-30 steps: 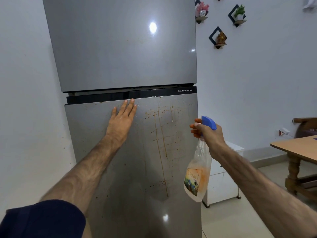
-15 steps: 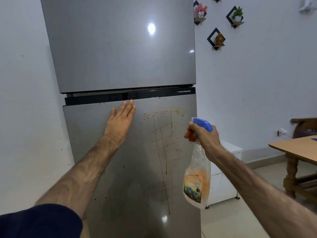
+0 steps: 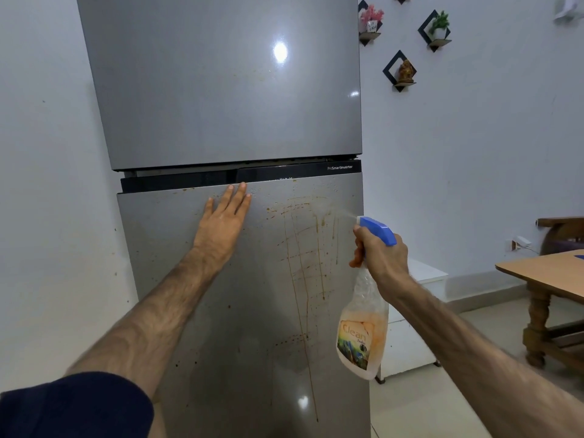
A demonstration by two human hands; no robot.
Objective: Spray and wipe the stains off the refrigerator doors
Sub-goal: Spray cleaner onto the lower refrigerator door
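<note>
1. Step in hand: spraying. Right hand (image 3: 384, 256) grips the neck of the spray bottle (image 3: 363, 330), fingers curled on the trigger; a faint mist leaves the blue nozzle (image 3: 377, 230) toward the lower door (image 3: 221, 327).
2. Left hand (image 3: 226, 221) lies flat on the lower door, fingers straight and together, tips at its top edge, holding nothing.
3. Brown stains (image 3: 305, 257) streak the door's right half, just left of the nozzle, with drips running down. Upper door (image 3: 221, 90) shows only faint specks.
4. No cloth is in view.
5. Next, I judge: cover the lower streaks too, then fetch a cloth and wipe.
</note>
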